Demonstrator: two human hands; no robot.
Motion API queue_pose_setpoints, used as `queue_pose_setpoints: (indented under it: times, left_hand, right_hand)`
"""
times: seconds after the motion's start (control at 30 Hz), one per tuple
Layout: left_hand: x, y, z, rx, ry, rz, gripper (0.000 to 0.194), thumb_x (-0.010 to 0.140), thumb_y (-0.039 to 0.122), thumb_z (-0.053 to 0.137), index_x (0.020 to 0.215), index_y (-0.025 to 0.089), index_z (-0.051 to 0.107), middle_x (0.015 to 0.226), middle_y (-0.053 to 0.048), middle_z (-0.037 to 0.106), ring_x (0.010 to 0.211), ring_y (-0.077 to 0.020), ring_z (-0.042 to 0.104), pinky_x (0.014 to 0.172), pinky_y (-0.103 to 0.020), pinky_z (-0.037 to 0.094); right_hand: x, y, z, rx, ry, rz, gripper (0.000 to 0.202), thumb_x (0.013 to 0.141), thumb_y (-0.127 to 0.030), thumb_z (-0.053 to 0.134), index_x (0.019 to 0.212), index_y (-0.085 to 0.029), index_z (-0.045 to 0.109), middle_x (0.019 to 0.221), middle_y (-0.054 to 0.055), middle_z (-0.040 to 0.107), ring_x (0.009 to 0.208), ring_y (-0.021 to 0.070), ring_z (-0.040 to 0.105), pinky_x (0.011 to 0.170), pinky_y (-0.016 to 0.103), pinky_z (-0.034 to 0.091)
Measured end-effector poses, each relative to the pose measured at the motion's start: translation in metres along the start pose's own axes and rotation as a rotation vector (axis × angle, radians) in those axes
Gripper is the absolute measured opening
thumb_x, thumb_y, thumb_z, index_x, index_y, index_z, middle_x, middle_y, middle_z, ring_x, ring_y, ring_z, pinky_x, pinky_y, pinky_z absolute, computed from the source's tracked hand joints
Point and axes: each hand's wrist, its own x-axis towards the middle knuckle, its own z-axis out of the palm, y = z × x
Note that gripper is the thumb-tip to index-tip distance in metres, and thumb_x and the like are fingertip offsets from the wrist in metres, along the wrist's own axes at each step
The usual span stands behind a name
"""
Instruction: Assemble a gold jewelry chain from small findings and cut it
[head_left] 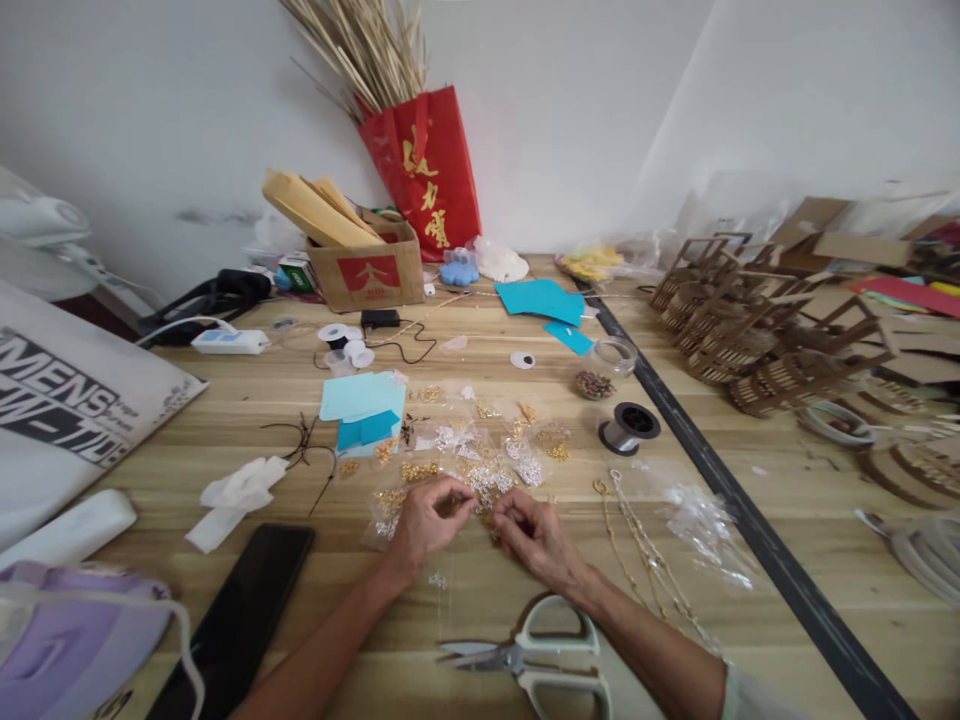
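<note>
At the middle of the table, my left hand [431, 515] and my right hand [541, 540] face each other, a small gap apart. Both are closed, thumb pinched to fingers; whatever sits in the pinches is too small to make out. Just beyond them lie small clear bags with silver-coloured pieces [491, 480] and gold-coloured pieces [418, 470]. A few loose silver bits [437, 580] rest below my left hand. White-handled scissors [517, 657] lie under my right forearm, blades pointing left. Beaded chains [645, 545] stretch along the right of that forearm.
To the right stand a wire spool [628, 428], a jar of beads [595, 383] and brown slatted baskets [772, 340]. Toward the left are a black phone [240, 610], crumpled tissue [236, 498] and blue paper [360, 397]. A red bag [450, 170] and cardboard box [367, 275] stand at the wall.
</note>
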Motion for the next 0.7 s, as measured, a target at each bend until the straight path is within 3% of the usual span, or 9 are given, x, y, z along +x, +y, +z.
queue_pose_setpoints:
  times: [0.3, 0.7]
  left_hand:
    - [0.0003, 0.0023, -0.0007, -0.011, -0.010, 0.045, 0.007, 0.073, 0.012, 0.064, 0.072, 0.017, 0.069, 0.070, -0.004, 0.072, 0.065, -0.0161, 0.066, 0.064, -0.026, 0.053]
    - [-0.0021, -0.0044, 0.0004, -0.263, -0.043, -0.154, 0.004, 0.072, 0.015, 0.063, 0.072, 0.015, 0.067, 0.070, -0.004, 0.071, 0.066, -0.0158, 0.066, 0.062, -0.024, 0.053]
  right_hand:
    - [0.0001, -0.0017, -0.0001, -0.017, -0.006, -0.016, 0.026, 0.090, -0.040, 0.051, 0.077, -0.017, 0.052, 0.052, -0.005, 0.050, 0.044, 0.0084, 0.040, 0.045, 0.020, 0.030]
    - [-0.0004, -0.0022, -0.0008, -0.039, -0.006, -0.025, 0.027, 0.090, -0.042, 0.052, 0.078, -0.018, 0.054, 0.051, -0.005, 0.051, 0.044, 0.0090, 0.042, 0.045, 0.020, 0.031]
